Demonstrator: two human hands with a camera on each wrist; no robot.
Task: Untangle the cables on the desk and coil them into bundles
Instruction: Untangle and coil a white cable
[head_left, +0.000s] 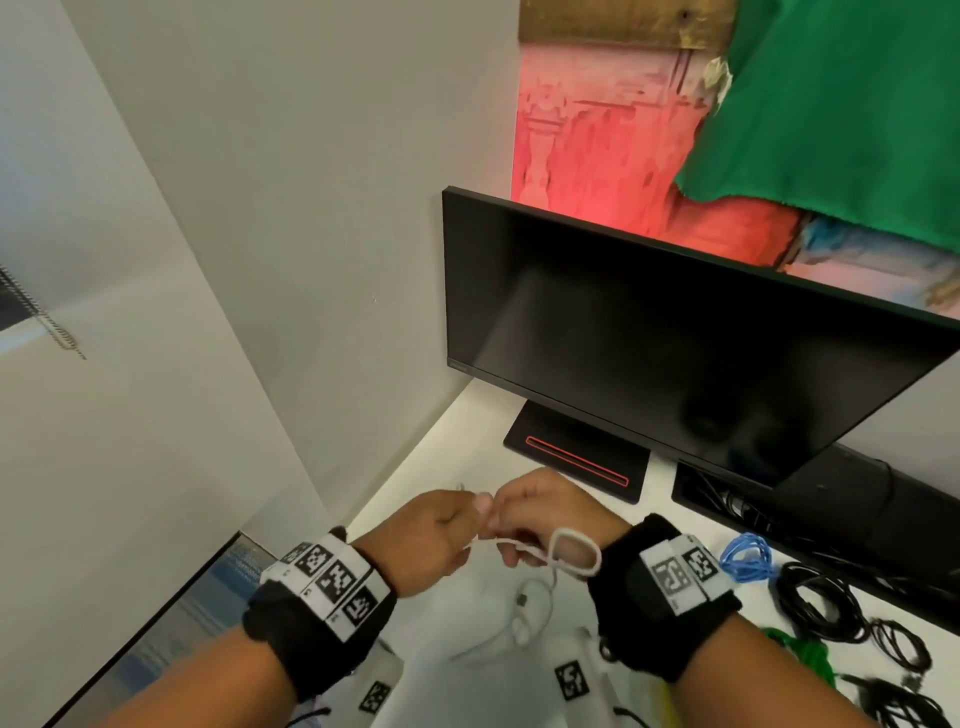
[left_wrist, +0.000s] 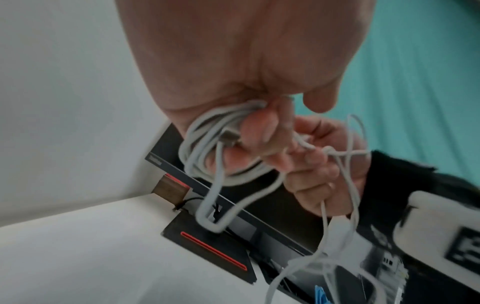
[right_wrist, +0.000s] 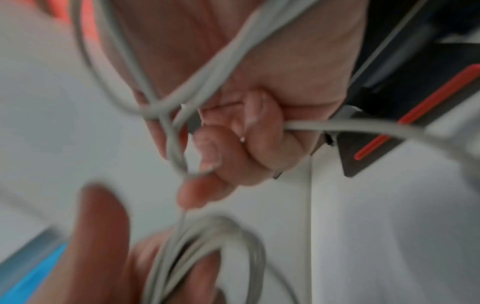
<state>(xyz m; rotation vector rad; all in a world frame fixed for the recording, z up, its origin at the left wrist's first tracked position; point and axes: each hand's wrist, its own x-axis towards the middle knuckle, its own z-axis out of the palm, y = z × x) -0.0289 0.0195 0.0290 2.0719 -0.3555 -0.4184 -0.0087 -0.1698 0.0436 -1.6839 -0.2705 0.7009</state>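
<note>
Both hands meet above the white desk (head_left: 467, 421), in front of the monitor stand. My left hand (head_left: 441, 535) grips a small coil of white cable (left_wrist: 207, 148) with curled fingers. My right hand (head_left: 540, 514) curls its fingers round the same white cable (head_left: 519, 545) just beside the left. A loop of it (head_left: 574, 551) hangs over the right wrist, and a knot (left_wrist: 328, 151) shows near the right fingers (left_wrist: 317, 164). The cable's loose tail (head_left: 530, 603) drops to the desk below. In the right wrist view the cable (right_wrist: 350, 125) runs out of the fist (right_wrist: 254, 131).
A black monitor (head_left: 675, 332) on a black stand with a red stripe (head_left: 576, 457) stands close behind the hands. A blue cable bundle (head_left: 748, 558), black cable coils (head_left: 826, 608) and a green cable (head_left: 805, 654) lie at the right. A wall (head_left: 260, 260) closes the left side.
</note>
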